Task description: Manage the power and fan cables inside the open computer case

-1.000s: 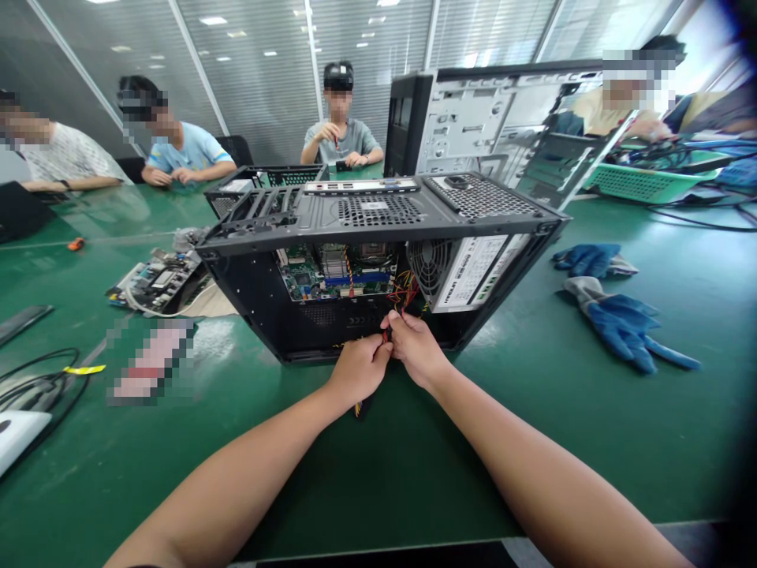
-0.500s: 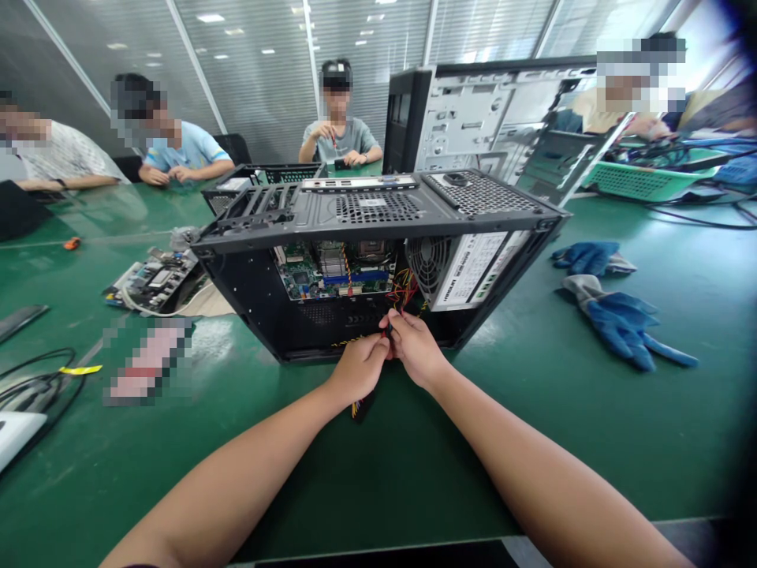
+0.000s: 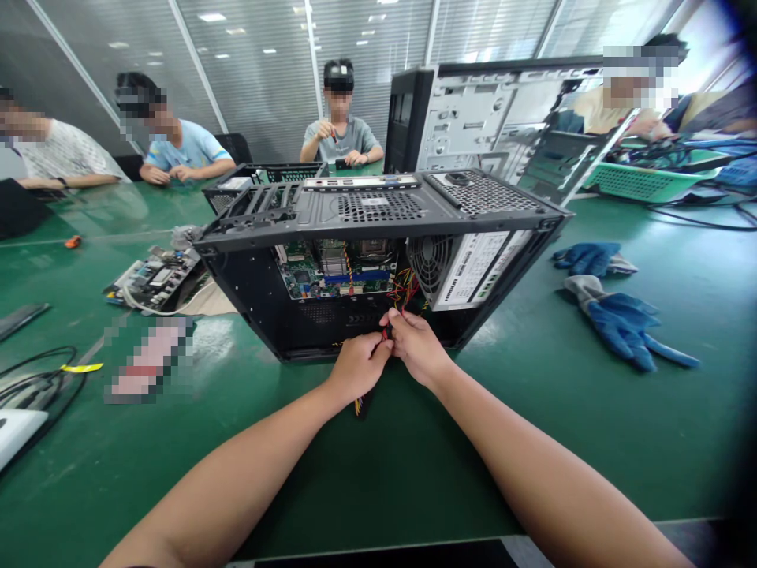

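Observation:
My left hand [image 3: 359, 364] and my right hand [image 3: 415, 345] meet at the near lower edge of an open computer case [image 3: 378, 222]. Both are closed on a bundle of power supply cables [image 3: 404, 290], whose red, yellow and black wires run up into the case. Loose cable ends [image 3: 359, 405] with yellow wires hang below my left hand. My fingers hide the exact part of the bundle between them. Inside the case a green motherboard [image 3: 303, 278] shows at the back, and a power supply [image 3: 473, 272] with a fan sits on the right.
Blue work gloves [image 3: 615, 315] lie to the right. A loose circuit board [image 3: 157, 276], a pink blurred item [image 3: 147, 361] and black cables [image 3: 62, 386] lie left. Another case [image 3: 467, 118] stands behind, near a green basket [image 3: 650, 177]. Several people sit around the table.
My hands stay together on the cables, with only a slight shift of the fingers. The loose cable ends below my left hand have moved slightly to the right.

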Motion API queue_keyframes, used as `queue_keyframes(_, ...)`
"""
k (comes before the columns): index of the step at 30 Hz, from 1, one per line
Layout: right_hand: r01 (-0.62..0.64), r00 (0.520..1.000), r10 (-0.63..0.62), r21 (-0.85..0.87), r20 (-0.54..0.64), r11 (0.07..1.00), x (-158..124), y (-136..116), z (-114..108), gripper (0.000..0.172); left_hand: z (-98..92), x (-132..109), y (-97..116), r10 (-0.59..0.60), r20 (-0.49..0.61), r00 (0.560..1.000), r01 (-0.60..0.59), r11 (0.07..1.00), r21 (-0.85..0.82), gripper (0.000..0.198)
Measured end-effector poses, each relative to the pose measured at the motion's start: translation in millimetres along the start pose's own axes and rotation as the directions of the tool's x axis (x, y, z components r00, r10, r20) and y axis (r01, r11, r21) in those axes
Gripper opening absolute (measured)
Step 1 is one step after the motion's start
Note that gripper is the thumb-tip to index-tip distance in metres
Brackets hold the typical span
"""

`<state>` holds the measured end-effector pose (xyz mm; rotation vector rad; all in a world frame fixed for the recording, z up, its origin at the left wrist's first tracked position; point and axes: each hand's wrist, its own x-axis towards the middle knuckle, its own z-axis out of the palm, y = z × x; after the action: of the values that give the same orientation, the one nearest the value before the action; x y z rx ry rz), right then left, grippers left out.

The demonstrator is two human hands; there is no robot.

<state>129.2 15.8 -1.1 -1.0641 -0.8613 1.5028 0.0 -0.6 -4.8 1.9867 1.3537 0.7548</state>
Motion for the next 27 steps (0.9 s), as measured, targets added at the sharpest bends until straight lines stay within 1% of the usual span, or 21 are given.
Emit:
queue_keyframes(3, -0.006, 1.0, 0.006, 0.0, -0.001, 1.0, -0.1, -1.0, 0.2, 0.043, 0.6, 0.3, -0.4, -0.003, -0.003, 1.0, 0.003, 1.0, -0.004, 0.034)
queue_keyframes(7, -0.004, 1.0, 0.003, -0.013, -0.021, 1.0, -0.1, -0.3, 0.4, 0.045, 4.0, -0.5, -0.5, 0.008, -0.03, 1.0, -0.008, 1.0, -0.016, 0.031)
queue_keyframes(12, -0.008, 0.999, 0.008, 0.003, 0.035, 1.0, -0.4, -0.4, -0.6, 0.044, 4.9, -2.7, -0.3, -0.045, -0.021, 0.999, 0.041, 0.986, -0.164, 0.034)
queue_keyframes(15, -0.007, 0.999, 0.006, 0.007, 0.05, 1.0, -0.4, -0.6, -1.3, 0.044, 4.1, -3.2, -0.2, -0.067, 0.001, 0.998, 0.066, 0.976, -0.207, 0.035)
queue_keyframes(17, -0.009, 0.999, 0.009, 0.004, 0.045, 1.0, -0.5, -1.1, -1.2, 0.043, 4.0, -3.0, -0.4, -0.061, -0.005, 0.998, 0.059, 0.979, -0.194, 0.036)
queue_keyframes(22, -0.026, 0.999, 0.026, 0.004, 0.026, 1.0, -1.0, -3.2, -0.5, 0.042, 5.3, -1.4, -1.9, 0.006, -0.048, 0.999, -0.009, 0.998, -0.065, 0.032)
queue_keyframes(27, -0.009, 1.0, 0.009, 0.01, 0.003, 1.0, -0.4, -2.2, -0.2, 0.043, 5.7, -0.9, -0.9, -0.008, -0.052, 0.999, 0.006, 0.999, -0.033, 0.032)
